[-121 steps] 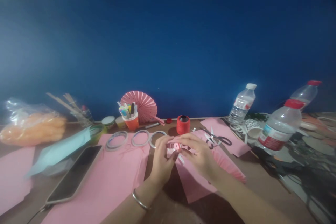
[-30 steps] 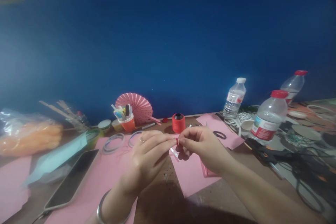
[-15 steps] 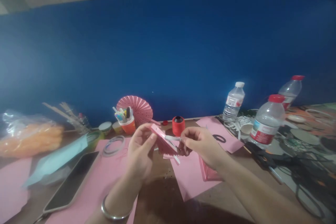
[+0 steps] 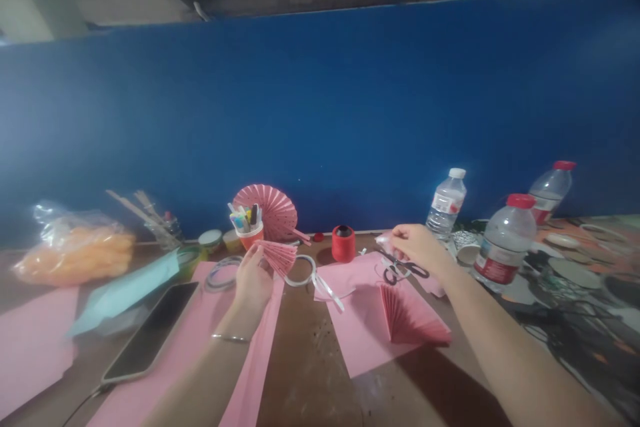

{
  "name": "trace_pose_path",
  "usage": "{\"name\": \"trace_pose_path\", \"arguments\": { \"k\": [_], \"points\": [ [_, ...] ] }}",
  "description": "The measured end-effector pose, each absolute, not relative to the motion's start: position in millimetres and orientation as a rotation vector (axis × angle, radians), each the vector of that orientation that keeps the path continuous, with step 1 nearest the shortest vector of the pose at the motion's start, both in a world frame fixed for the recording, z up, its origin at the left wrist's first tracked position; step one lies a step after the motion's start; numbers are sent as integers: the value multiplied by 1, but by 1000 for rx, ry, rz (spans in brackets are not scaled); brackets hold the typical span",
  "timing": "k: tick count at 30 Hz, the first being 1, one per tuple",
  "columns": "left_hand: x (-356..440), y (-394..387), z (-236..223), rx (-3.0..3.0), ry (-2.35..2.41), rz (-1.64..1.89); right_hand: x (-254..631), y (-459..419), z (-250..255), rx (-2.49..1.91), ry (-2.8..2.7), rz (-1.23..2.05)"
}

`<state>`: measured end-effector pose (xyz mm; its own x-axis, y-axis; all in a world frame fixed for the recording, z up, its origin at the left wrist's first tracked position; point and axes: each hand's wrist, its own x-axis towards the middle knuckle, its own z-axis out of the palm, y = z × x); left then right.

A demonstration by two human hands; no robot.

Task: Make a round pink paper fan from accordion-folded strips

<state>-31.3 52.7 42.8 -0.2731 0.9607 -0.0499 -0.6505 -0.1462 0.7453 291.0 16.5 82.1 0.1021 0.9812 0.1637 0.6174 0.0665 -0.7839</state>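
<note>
My left hand is closed around one end of a small pleated pink paper fan, which points to the right over the table. Farther right, my right hand has its fingers pinched above a pair of dark-handled scissors. A pale, pinkish bit shows at the fingertips, too blurred to name. Between the hands lies a white tape roll with a loose white strip beside it. Below my right hand, another pleated pink paper rests on a flat pink sheet.
A red thread spool stands near the blue wall. Left of it are a round pink fan, a pen cup and a phone. Plastic bottles and dark cables occupy the right side.
My hands have parted. The left went left with the pink fan; the right moved right, off the fan, to above the scissors. The view has shifted slightly, uncovering the tape roll and pleated paper.
</note>
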Motion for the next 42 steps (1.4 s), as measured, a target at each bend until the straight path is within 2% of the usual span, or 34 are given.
{"name": "trace_pose_path", "arguments": {
  "k": [2,4,7,12,18,24,28,37,42],
  "points": [
    [-30,51,41,571,835,1637,302,19,78,-1783,-1579,274],
    [-24,45,40,662,865,1498,305,21,72,-1850,-1584,71],
    [-9,35,36,812,897,1291,299,21,62,-1863,-1699,-18],
    [11,25,20,931,892,1195,285,10,57,-1843,-1773,-13],
    [16,22,11,1043,913,1154,287,-31,47,-1324,-2545,441],
    [28,6,26,1063,819,1095,292,-48,30,-1343,-2491,403],
    [30,3,25,898,742,1144,278,-44,33,-1274,-2228,503],
    [27,7,19,799,796,1208,230,-13,41,-936,-1106,1282],
    [28,9,15,819,878,1250,213,2,28,-830,-708,1558]
  ]
}}
